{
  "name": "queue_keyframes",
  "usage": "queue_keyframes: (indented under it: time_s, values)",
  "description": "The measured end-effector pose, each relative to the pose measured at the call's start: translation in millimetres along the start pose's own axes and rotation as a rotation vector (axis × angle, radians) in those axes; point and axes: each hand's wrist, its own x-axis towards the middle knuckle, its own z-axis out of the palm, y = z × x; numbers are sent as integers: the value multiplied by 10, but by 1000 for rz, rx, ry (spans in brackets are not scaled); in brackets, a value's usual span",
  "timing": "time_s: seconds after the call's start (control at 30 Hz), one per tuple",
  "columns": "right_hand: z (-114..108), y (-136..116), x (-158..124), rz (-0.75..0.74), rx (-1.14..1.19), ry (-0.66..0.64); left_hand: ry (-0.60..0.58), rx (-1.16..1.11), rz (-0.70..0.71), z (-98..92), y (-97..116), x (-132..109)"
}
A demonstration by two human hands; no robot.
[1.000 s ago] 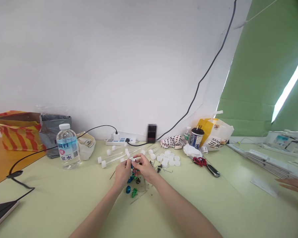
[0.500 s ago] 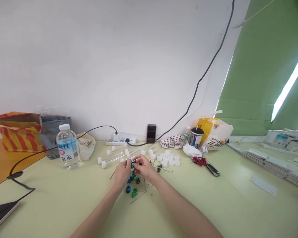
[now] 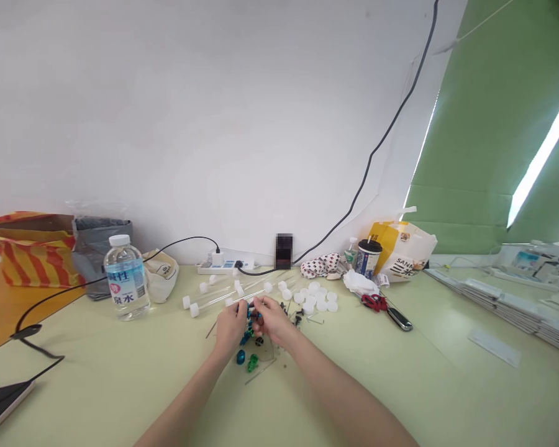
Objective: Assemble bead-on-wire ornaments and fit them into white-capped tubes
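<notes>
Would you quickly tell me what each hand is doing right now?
Left hand: closed, pinching a small blue part.
Right hand: closed on the same part.

The only camera rides on the person's head, facing forward and tipped a little down across the pale green table [image 3: 121, 385] toward the white wall [image 3: 214, 124], which fills the upper half of the view. Both forearms enter from the bottom edge, and the left hand [image 3: 230, 326] and right hand [image 3: 271, 320] meet low at centre. They sit far enough off that the small blue part [image 3: 250, 314] pinched between their fingers shows little detail. The lens is wide. It takes in a striped bag [image 3: 28, 251] at far left and a green blind [image 3: 494, 124] at far right, and straight lines bend near the edges.
</notes>
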Motion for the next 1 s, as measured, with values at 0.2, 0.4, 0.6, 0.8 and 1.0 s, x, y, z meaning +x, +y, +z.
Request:
queue_keyframes:
  time_s: [0.2,0.4,0.6,0.8,1.0]
  values:
    - [19,-7,-7,-83,-1,-18,-5,-10,-15,-8,10,-5]
    - [-19,-13,-13,38,32,-1,6,21,-2,-1,8,6]
    - [-7,-22,-28,-20,44,-46,13,-24,-41,-21,-4,25]
    - [9,28,11,-132,42,-60,-21,-98,-120,-1,-62,70]
    - [-152,8,51,-189,-359,45,-26,27,-123,-109,-165,168]
